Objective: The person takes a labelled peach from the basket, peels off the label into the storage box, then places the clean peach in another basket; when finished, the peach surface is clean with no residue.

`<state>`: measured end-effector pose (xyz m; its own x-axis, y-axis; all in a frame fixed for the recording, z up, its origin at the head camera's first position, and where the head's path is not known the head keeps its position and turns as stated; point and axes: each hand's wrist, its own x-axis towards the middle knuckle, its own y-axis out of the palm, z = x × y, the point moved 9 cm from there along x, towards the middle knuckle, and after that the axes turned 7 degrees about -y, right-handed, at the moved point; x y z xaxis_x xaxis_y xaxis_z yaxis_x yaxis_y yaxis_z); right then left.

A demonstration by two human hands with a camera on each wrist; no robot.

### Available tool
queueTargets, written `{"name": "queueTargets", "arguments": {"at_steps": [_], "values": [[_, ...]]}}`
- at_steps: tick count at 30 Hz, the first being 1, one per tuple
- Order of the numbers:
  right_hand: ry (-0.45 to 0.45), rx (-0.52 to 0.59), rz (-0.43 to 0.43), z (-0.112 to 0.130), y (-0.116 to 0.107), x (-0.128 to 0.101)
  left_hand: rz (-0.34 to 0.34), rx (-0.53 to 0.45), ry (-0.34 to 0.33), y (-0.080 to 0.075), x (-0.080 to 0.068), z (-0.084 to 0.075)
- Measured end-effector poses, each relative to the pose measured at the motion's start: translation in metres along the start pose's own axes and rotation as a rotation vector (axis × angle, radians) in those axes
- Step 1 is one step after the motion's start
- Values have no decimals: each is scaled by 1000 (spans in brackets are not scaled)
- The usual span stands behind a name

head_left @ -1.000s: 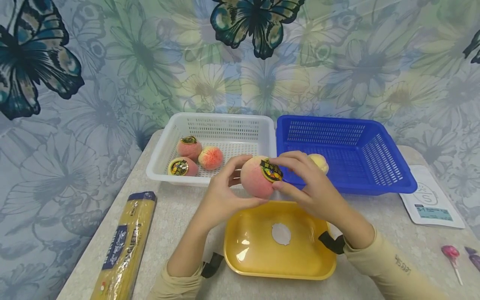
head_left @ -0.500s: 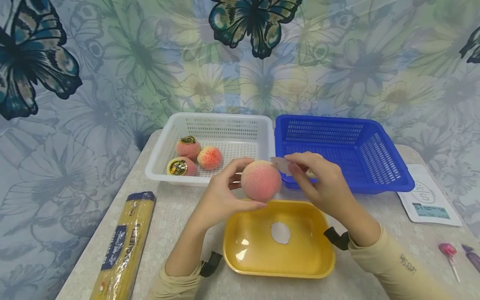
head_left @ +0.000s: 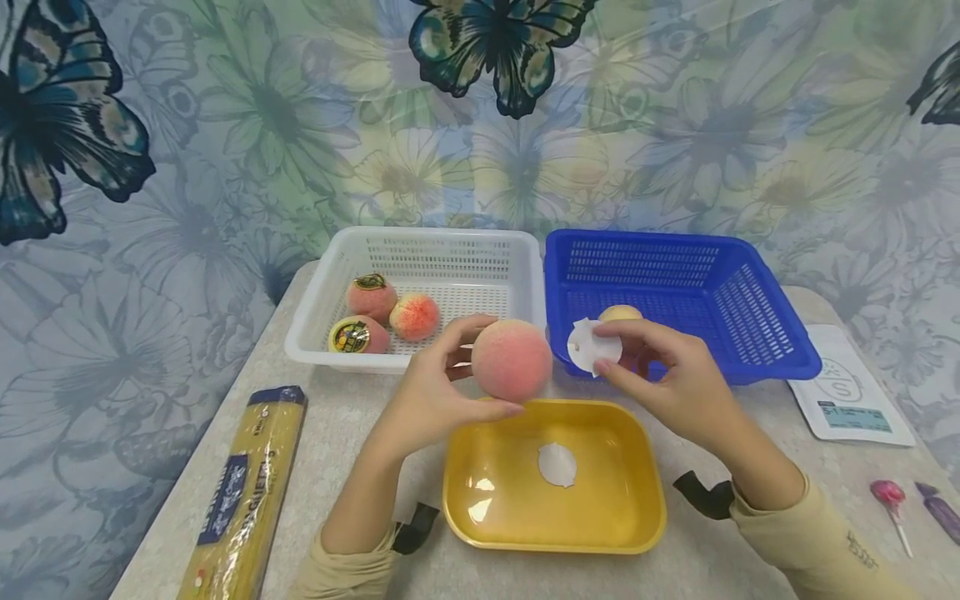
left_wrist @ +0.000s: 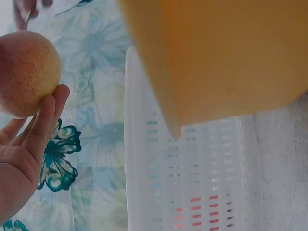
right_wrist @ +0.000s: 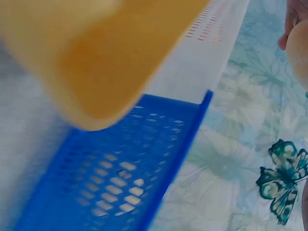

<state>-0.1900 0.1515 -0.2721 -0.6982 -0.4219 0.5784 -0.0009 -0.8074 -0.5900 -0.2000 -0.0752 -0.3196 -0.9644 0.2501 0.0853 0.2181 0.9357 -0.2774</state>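
One pink-orange peach (head_left: 512,359), its skin bare, sits mid-frame in the left hand's (head_left: 427,392) curled fingers; the right hand (head_left: 675,383) pinches a white sticker (head_left: 592,347) beside it.

Head view: bright, even indoor light; soft, faint shadows under the yellow tray (head_left: 480,533) and baskets. Small white glare spots on the tray's inner floor, sheen on the spaghetti packet (head_left: 236,500). Wide-angle bending at the edges; centre sharp. Left wrist view: washed-out, tray underside close and blurred, peach (left_wrist: 26,72) fairly sharp. Right wrist view: tray strongly out of focus, blue basket (right_wrist: 120,178) soft.
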Motion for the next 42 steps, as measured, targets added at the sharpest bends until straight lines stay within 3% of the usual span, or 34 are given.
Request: {"name": "queueTargets", "arguments": {"at_steps": [3, 10, 13, 23, 32, 42], "values": [[71, 1, 109, -12, 7, -17, -15, -4, -9, -5, 0, 1], [225, 2, 549, -38, 52, -61, -32, -10, -15, -13, 3, 1], [220, -57, 638, -43, 67, -72, -32, -14, -16, -14, 4, 1], [102, -229, 716, -36, 93, -89, -27, -44, -25, -12, 7, 0], [86, -172, 885, -34, 115, -105, -25, -22, -23, -11, 8, -1], [-40, -240, 850, -31, 127, -105, -2, -6, -4, -5, 12, -13]]}}
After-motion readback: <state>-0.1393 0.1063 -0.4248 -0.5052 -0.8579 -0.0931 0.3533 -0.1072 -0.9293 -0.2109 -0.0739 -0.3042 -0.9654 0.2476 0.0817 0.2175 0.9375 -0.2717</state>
